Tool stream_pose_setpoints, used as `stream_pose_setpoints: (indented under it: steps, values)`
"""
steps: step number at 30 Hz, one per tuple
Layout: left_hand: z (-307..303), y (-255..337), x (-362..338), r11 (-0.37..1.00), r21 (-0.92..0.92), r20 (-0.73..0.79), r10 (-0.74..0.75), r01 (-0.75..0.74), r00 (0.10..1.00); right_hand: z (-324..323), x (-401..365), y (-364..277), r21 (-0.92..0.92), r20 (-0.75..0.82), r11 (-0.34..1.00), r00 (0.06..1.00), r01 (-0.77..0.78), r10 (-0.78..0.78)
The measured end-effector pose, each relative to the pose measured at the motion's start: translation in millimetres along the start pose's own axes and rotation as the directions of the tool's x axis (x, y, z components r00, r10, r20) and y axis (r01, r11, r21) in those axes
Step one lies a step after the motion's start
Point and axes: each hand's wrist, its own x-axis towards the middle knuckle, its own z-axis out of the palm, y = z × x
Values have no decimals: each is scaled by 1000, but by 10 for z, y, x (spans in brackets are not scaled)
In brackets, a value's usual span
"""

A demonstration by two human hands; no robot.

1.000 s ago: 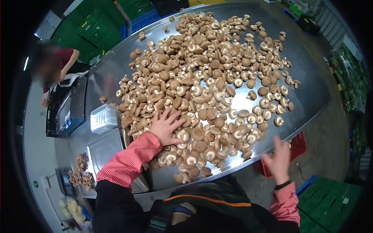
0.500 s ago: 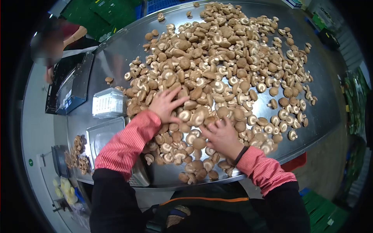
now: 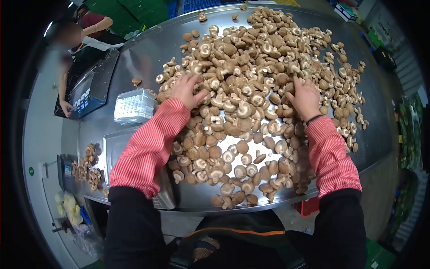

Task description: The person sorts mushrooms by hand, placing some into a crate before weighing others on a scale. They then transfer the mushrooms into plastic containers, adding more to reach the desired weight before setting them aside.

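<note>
Brown mushrooms [image 3: 244,123] with pale stems lie in a wide heap on a shiny metal table [image 3: 376,143]. On the heap's left part rests my left hand [image 3: 186,91], palm down, its fingers spread over mushrooms. My right hand [image 3: 305,99] touches the heap's right part, thumb apart from the other fingers, with the fingertips among mushrooms. Neither hand shows a mushroom held in it. Between and below the hands, mushrooms lie more loosely and bare metal shows through.
Left of the heap sit stacked clear plastic trays [image 3: 134,106] and a scale [image 3: 118,143] with a metal plate. Mushroom clusters [image 3: 92,168] lie at the far left. Another person [image 3: 96,22] is beside a black machine [image 3: 92,87] at the upper left. A red crate [image 3: 307,207] is under the near edge.
My hands have moved apart and away from my body, the right one farther up and right. Mushrooms near the middle have shifted, baring more metal. The view has shifted slightly.
</note>
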Motion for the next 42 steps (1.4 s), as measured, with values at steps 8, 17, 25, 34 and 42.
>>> stream_pose_setpoints:
  steps: [8,17,25,34,42]
  values:
    - [-480,185,-1821,955,-284,-80,66,-86,995,-112,-1038,-1050,330,-128,858,919,393,-372]
    - [-726,-327,-2593,990,-110,-173,-101,83,980,-18,-1610,-2613,393,-56,688,762,610,-645]
    - [-762,-712,-2775,994,-9,-139,-106,106,985,5,-1139,-2102,122,105,894,890,432,-444]
    - [-676,-559,-2663,977,-162,-192,-169,139,967,-232,-507,-1889,-25,-31,967,967,253,-253]
    - [-848,-1320,-2290,960,-135,-342,-278,246,898,-237,-1021,-2795,632,-145,624,861,460,-488]
